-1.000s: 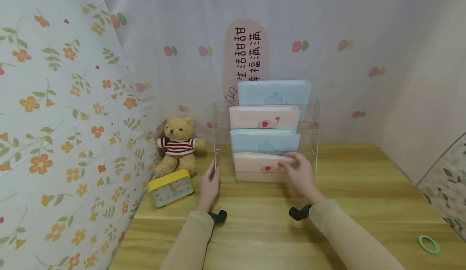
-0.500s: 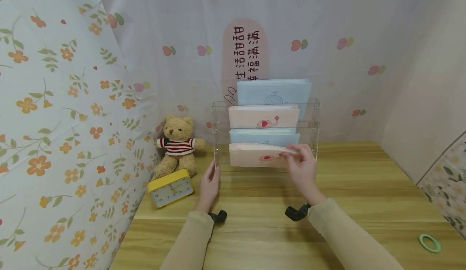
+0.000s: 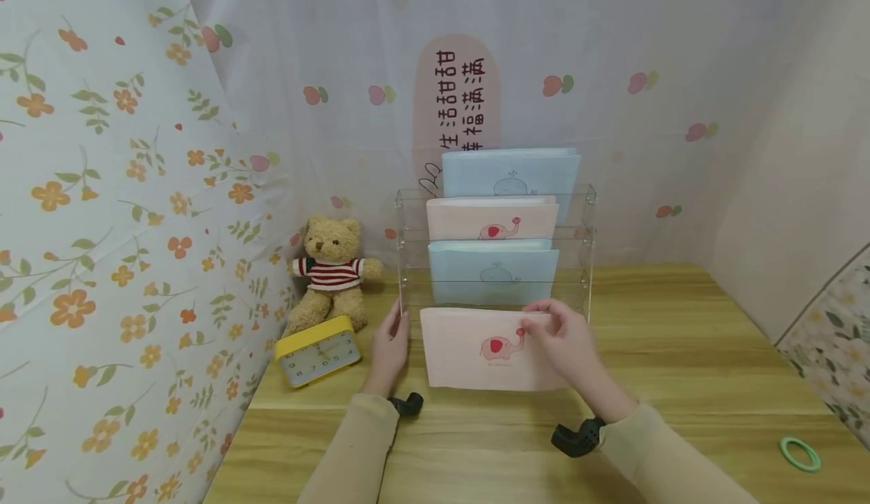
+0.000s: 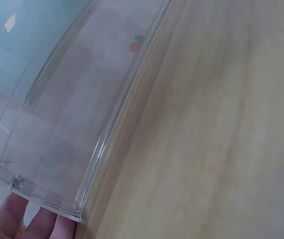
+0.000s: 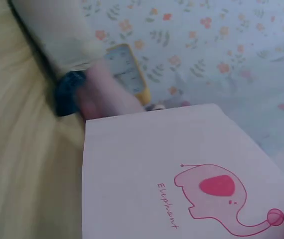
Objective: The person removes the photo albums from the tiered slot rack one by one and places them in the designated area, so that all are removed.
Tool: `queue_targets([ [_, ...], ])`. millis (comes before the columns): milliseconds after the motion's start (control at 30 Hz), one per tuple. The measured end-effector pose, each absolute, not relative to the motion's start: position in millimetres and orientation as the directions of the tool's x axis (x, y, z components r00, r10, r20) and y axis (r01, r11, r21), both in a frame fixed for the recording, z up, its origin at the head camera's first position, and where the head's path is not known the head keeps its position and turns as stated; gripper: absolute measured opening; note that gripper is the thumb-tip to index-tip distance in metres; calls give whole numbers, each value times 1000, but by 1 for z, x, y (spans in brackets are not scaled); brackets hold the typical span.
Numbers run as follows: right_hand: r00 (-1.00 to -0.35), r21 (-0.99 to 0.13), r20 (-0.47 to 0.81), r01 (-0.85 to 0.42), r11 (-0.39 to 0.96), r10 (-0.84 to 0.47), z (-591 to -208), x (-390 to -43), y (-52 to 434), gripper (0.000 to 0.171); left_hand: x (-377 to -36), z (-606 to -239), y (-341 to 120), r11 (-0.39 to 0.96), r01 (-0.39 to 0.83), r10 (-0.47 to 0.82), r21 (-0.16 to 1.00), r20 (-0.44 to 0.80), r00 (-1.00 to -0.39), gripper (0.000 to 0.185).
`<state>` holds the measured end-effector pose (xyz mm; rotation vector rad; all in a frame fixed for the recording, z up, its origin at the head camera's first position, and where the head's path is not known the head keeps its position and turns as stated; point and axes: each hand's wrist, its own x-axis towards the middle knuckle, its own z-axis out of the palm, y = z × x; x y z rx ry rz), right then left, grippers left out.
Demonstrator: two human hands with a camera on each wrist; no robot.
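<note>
A clear acrylic tiered rack (image 3: 588, 226) stands at the back of the wooden table (image 3: 680, 353). It holds a blue whale folder (image 3: 510, 173), a pink elephant folder (image 3: 491, 220) and a lower blue folder (image 3: 492, 271). My right hand (image 3: 559, 338) pinches the top edge of another pink elephant folder (image 3: 476, 349) (image 5: 157, 179), held just in front of the rack above the table. My left hand (image 3: 390, 344) rests with straight fingers (image 4: 12, 221) against the rack's left front corner (image 4: 57, 206).
A teddy bear in a striped shirt (image 3: 331, 271) and a yellow clock (image 3: 318, 350) sit left of the rack. A green ring (image 3: 800, 454) lies at the table's right front. Flowered curtains hang along the left and back.
My right hand has lifted the pink elephant folder out of the rack's front slot and drawn it toward me. The left hand stayed at the rack's corner.
</note>
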<state>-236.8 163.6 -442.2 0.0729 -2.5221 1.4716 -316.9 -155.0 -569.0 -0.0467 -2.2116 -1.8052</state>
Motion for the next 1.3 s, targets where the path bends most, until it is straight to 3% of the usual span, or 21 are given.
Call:
queue_targets([
  [133,-993,-855,113,-78,512,37,-454,-230,166,20,-315,-569,-155,214,194,-154,957,229,-961,53],
  [333,-997,-854,72,-61,517,2,-465,-227,173,18,-315,-570,-157,211,196,-148,958,230,-962,54],
  [700,-976,-766,126,-211,608,-179,-475,-229,191,18,-316,-570,-156,240,175,-161,955,217,-963,53],
  [1300,-939,-753,33,-249,609,-343,-486,-234,209,28,-315,-569,-155,232,194,-167,953,236,-957,52],
])
